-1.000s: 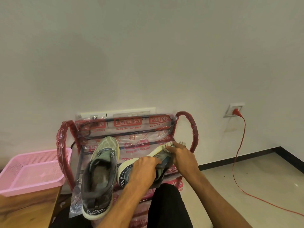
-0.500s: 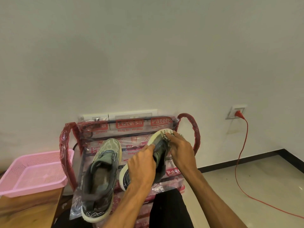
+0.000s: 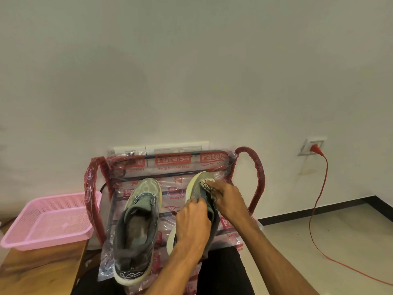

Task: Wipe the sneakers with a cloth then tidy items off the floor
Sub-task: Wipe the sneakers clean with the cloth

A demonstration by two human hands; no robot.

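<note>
- Grey sneaker [image 3: 197, 191] wiping in hand: clasping it with left grip [image 3: 192, 222], pinching cloth [image 3: 205, 185] on toe, 12 o'clock, with right grip [image 3: 227, 199].
- Next, likely: other sneaker [image 3: 138, 226], 9 o'clock.

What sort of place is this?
Probably a sparsely furnished room in a home. Cues: a wall socket with a red cord trailing over the floor, a pink plastic basket on a wooden table, and a plastic-wrapped chair against the plain wall.

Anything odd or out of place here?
The chair under the sneakers is wrapped in printed plastic packaging, and a red cable trails loose across the floor from the wall socket. No spill or damage visible.
</note>
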